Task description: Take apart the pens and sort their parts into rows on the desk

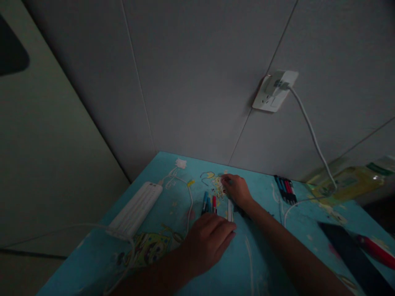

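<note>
My left hand (211, 236) rests low over the table with its fingers curled together. Just beyond its knuckles lie blue pens (205, 201) and a red-capped pen (214, 201), their lower ends hidden behind the hand. A few thin white sticks or pens (230, 210) lie side by side, their near ends close to my left fingertips; contact is unclear. Farther away, my right hand (237, 190) has its fingers pinched together beside a patch of small yellowish specks (218, 188). Anything between those fingers is too small to make out. A dark item (240, 211) is partly covered by my right forearm.
A white power strip (137, 209) with cables lies on the left of the blue table cover (173, 205). Several pens (285, 189) in a dark holder lie right, near a bottle of yellow liquid (348, 185). A plugged wall socket (274, 91) trails a cable to the table.
</note>
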The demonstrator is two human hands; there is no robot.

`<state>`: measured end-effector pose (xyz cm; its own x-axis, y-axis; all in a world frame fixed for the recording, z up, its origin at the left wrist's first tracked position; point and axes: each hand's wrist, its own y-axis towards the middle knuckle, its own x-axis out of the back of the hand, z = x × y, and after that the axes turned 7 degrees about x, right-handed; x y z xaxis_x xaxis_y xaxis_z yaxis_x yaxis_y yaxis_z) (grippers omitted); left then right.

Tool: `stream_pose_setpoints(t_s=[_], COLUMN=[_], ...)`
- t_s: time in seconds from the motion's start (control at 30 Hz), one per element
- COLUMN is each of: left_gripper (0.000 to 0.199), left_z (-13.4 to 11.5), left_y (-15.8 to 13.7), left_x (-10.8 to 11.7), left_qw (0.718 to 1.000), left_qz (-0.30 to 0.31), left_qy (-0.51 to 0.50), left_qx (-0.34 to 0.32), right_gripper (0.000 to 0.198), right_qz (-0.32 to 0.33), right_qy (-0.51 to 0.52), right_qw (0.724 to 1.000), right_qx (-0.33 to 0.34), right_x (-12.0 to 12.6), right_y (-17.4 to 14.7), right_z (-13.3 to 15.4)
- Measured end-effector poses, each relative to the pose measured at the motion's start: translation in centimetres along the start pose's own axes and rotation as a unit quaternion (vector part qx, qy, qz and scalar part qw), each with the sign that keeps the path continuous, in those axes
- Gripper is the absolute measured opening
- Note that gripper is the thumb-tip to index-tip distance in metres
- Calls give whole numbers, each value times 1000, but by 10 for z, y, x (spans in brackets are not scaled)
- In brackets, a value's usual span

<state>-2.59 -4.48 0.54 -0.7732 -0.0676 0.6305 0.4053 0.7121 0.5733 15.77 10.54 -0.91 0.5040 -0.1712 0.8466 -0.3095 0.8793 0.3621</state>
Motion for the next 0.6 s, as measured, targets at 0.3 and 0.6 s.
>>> stream_pose_setpoints(t_s=[0.3,0.6], left_gripper=[24,17], left_z=[4,1], left_y=[0,-1], left_x=[-6,-3], left_qw=[997,995], left_qz=[-53,-97], left_qy=[-19,-29], left_qx=[61,-3], right_gripper=[24,19], right_qz=[-17,50], right_qy=[29,121], right_qw=[999,982], right_qx=[33,139], right_x=[39,70], right_y=[-42,-120], right_z=[26,85])
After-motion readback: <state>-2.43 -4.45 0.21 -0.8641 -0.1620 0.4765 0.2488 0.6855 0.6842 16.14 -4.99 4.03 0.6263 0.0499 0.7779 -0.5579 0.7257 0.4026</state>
